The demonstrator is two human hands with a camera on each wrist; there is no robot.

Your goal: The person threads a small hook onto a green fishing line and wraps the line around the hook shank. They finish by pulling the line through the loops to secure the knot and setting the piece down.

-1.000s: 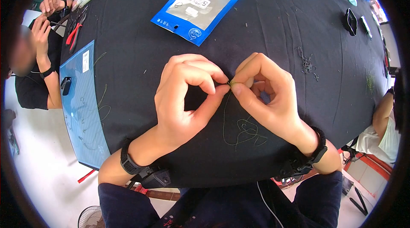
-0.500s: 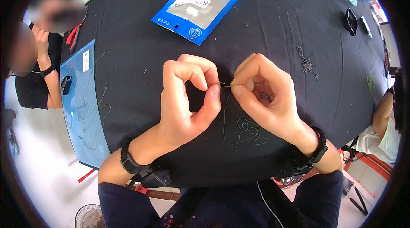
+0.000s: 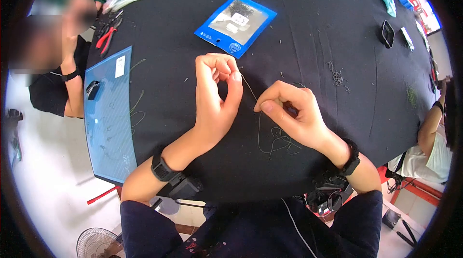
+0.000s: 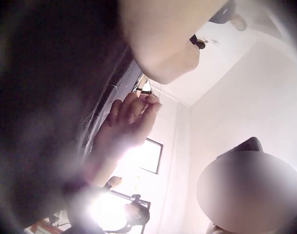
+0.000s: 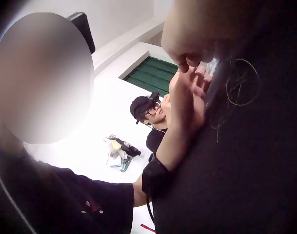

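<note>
A thin green fishing line (image 3: 249, 86) stretches between my two hands in the head view. My left hand (image 3: 212, 89) pinches its upper end between thumb and fingertips, higher and farther from my body than the other hand. Thumb and index finger of my right hand (image 3: 296, 115) pinch the line lower down. From there the slack line (image 3: 279, 142) falls in loose loops on the black cloth; these loops also show in the right wrist view (image 5: 243, 102). Whatever sits inside the left fingertips is hidden by them. In the left wrist view my right hand (image 4: 131, 119) appears beyond the near hand.
Beyond my hands lies a blue-edged bag (image 3: 236, 24) of small dark pieces. A blue sheet (image 3: 108, 127) with a black clip is at left, red-handled pliers (image 3: 107, 38) behind it. A dark tangle (image 3: 339, 75) lies at right. Other people sit at both sides.
My hands have drawn apart: the left went up and away, the right slightly lower, and a longer stretch of line shows between them. The head view has shifted a little.
</note>
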